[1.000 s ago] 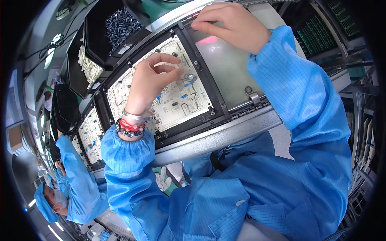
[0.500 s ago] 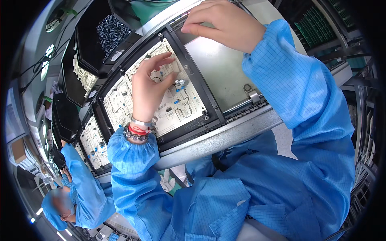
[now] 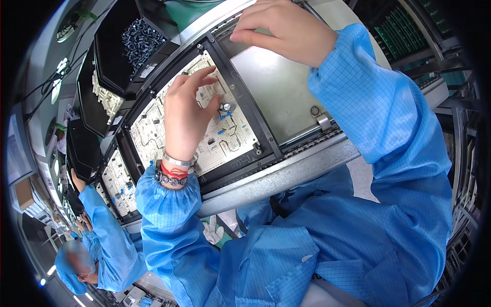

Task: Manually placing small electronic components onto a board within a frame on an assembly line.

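Note:
My left hand (image 3: 185,110) hovers over a pale circuit board (image 3: 238,146) in a black frame (image 3: 266,138). Its fingers are bent, with a gap between thumb and forefinger and nothing seen in it. Near its thumb, silver cylinders (image 3: 226,107) and small blue parts (image 3: 225,115) stand on the board. My right hand (image 3: 286,31) is at the far rail, right of the frame. Its fingers are curled, with thumb and forefinger brought together at the tips; whatever they hold, if anything, is hidden.
Black bins hold dark small parts (image 3: 142,46) and white parts (image 3: 106,97) beyond the board. A metal rail (image 3: 255,181) runs along the near side. Left, a co-worker in blue (image 3: 115,250) reaches toward a black bin (image 3: 84,148) near another board (image 3: 118,181).
The framed board has slid slightly left along the rail, and my left hand has shifted a little left with it. My right hand stays put. The co-worker's hand has risen toward the bin.

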Tool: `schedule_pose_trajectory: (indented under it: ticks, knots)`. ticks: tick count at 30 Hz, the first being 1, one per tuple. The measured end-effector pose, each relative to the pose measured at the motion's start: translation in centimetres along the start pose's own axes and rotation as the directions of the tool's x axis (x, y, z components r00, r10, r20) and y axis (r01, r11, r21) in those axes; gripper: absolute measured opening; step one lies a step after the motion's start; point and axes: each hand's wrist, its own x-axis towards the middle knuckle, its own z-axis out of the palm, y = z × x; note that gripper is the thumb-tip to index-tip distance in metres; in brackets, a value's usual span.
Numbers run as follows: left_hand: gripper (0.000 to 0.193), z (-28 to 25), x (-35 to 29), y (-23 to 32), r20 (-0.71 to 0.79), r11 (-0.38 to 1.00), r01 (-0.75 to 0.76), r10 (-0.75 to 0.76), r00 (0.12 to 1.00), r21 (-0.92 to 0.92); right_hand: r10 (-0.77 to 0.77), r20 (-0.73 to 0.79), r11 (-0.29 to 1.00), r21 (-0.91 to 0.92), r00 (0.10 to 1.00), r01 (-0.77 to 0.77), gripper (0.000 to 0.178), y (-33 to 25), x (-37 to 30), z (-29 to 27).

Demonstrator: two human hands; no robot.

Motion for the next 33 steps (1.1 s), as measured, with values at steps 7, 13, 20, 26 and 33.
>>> schedule_pose_trajectory:
  ticks: [7,13,20,26,33]
  knots:
    - [0.035,0.2,0.7,-0.3,0.039,0.986,-0.116,0.112,0.993,0.121,-0.019,-0.005,1.0,-0.008,1.0,0.019,0.028,0.4,-0.1,0.2]
    - [0.015,0.2,0.8,-0.8,0.046,0.943,-0.27,0.267,0.963,0.192,-0.089,-0.035,0.995,-0.048,0.995,0.088,0.027,1.1,0.1,0.8]
    - [0.014,-3.3,-2.4,0.1,0.096,0.99,-0.129,0.134,0.986,-0.062,-0.152,0.049,0.976,-0.15,0.987,0.158,0.017,2.5,-0.2,1.8]
    - [0.02,-14.9,-16.0,1.8,-0.369,0.93,0.356,-0.366,0.855,-0.097,0.004,0.11,1.0,0.0,0.994,-0.004,0.022,2.9,-0.3,2.4]
    - [0.02,-12.8,-58.1,-6.5,-0.726,-0.091,0.964,-0.676,0.126,0.252,0.122,0.198,0.962,0.216,0.973,-0.165,0.031,7.2,0.0,2.2]
